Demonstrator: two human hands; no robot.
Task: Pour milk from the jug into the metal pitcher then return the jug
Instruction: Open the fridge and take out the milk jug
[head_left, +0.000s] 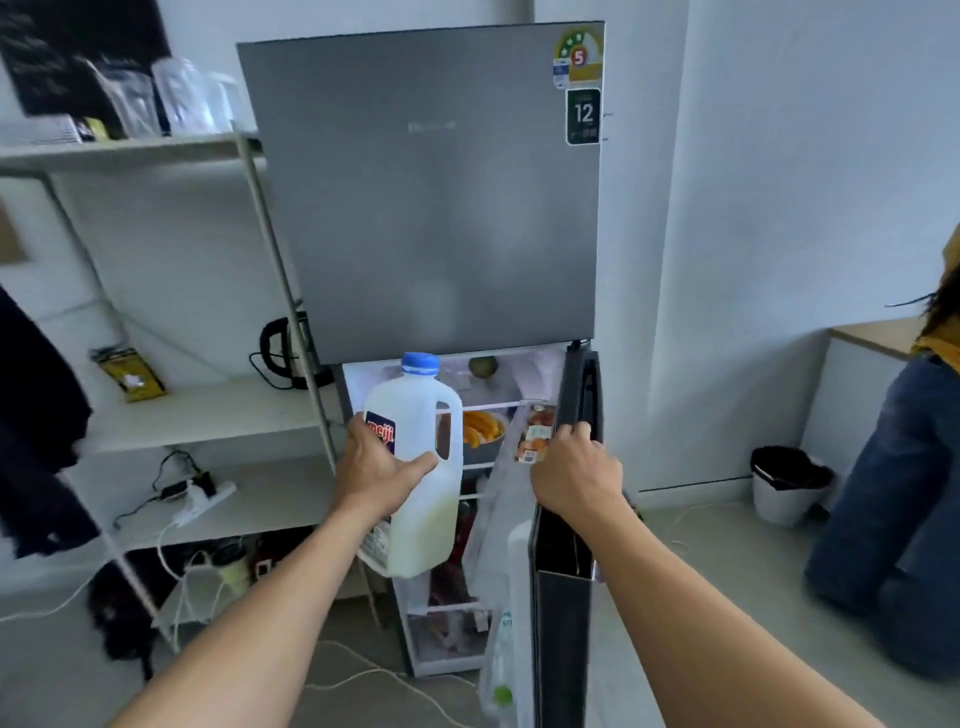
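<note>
A translucent plastic milk jug (421, 499) with a blue cap and a red-and-blue label hangs upright in front of the open lower fridge compartment (483, 395). Milk fills only its bottom part. My left hand (376, 465) grips the jug around its body, just below the handle. My right hand (574, 470) holds the top edge of the open lower fridge door (563, 613), which swings out toward me on the right. No metal pitcher is in view.
The grey upper fridge door (426, 197) is closed. A white shelf unit (208, 410) with a kettle (285, 353), a power strip and cables stands left. A seated person (893, 493) and a white bin (787, 486) are at the right. Bottles fill the door rack.
</note>
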